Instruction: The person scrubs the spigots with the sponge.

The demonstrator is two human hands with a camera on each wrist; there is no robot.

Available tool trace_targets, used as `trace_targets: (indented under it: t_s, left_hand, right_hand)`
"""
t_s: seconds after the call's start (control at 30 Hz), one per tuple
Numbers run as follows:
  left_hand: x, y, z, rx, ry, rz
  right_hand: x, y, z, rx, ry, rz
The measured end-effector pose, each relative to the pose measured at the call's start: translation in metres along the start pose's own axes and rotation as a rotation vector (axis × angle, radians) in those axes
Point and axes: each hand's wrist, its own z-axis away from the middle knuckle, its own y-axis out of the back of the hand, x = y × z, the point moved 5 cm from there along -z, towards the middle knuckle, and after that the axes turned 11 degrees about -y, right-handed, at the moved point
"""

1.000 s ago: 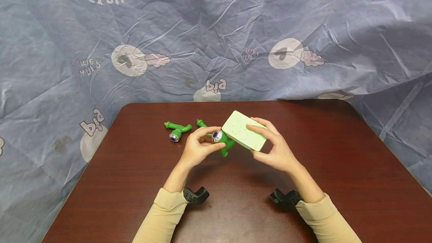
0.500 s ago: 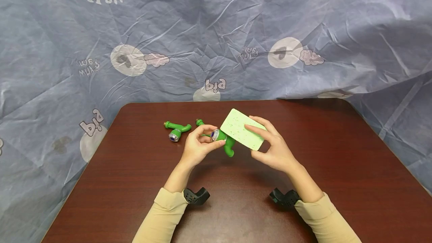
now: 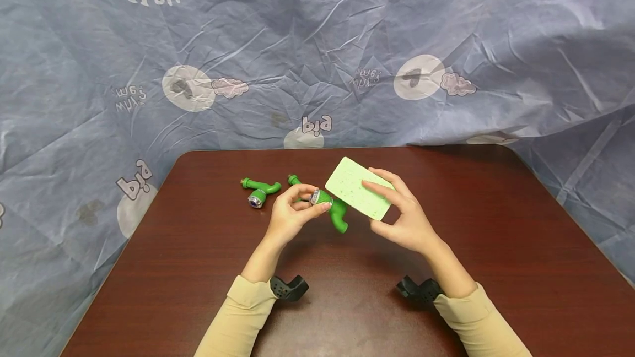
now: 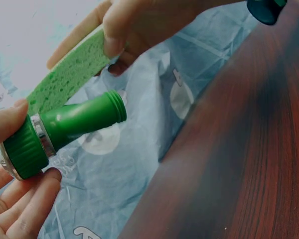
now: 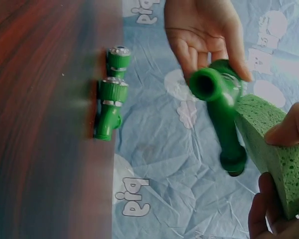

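Note:
My left hand point(image 3: 310, 201) pinches the ringed cap end of a green plastic tap point(image 3: 333, 207), held above the brown table point(image 3: 178, 269). In the left wrist view the tap point(image 4: 65, 130) lies between thumb and fingers point(image 4: 25, 209). My right hand point(image 3: 373, 205) grips a light green sponge point(image 3: 356, 187) between thumb and fingers. The sponge touches or nearly touches the tap's body. In the right wrist view the sponge point(image 5: 276, 149) sits against the tap point(image 5: 223, 107), whose open spout faces the camera.
Two more green taps lie on the table: one point(image 3: 259, 191) at the left, another point(image 3: 295, 181) partly hidden behind my left hand. A wrinkled blue printed cloth point(image 3: 149, 70) hangs behind and around the table. Black wrist mounts point(image 3: 289, 287) sit at both cuffs.
The held tap turned in my left hand, its cap face swinging away and its spout moving right and down. The sponge tilted its broad face upward and stayed by the tap.

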Motion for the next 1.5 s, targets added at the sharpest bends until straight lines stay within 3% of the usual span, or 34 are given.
trace_targets:
  t_s: [0.1,0.37,0.6,0.77,0.9,1.07,1.3,1.5]
  left_hand:
    - [0.003,0.001,0.000,0.012,-0.024,-0.029]
    - [0.005,0.000,0.001,0.024,-0.043,-0.034]
    - [0.004,0.000,0.000,0.023,-0.025,-0.019]
    - [-0.016,0.001,-0.002,0.005,-0.016,0.029]
    - [-0.027,0.002,-0.004,-0.007,-0.034,0.076]
    - [-0.028,0.004,-0.004,-0.044,-0.057,0.106]
    - [-0.025,0.007,-0.003,-0.129,-0.065,0.115]
    - [-0.023,0.007,-0.003,-0.159,-0.073,0.128]
  right_hand:
    - [-0.002,-0.002,0.000,-0.024,0.000,0.010]
    - [-0.003,0.006,-0.002,0.079,-0.027,0.021]
    - [-0.005,0.001,-0.001,-0.033,-0.004,-0.088]
    - [-0.007,-0.003,0.000,-0.063,0.026,-0.092]
    - [-0.005,-0.006,0.001,-0.082,-0.009,-0.086]
    - [-0.002,-0.009,0.002,-0.100,-0.047,-0.075]
    - [-0.004,-0.010,0.002,-0.093,-0.026,-0.068]
    - [-0.003,-0.011,0.002,-0.090,-0.020,-0.054]
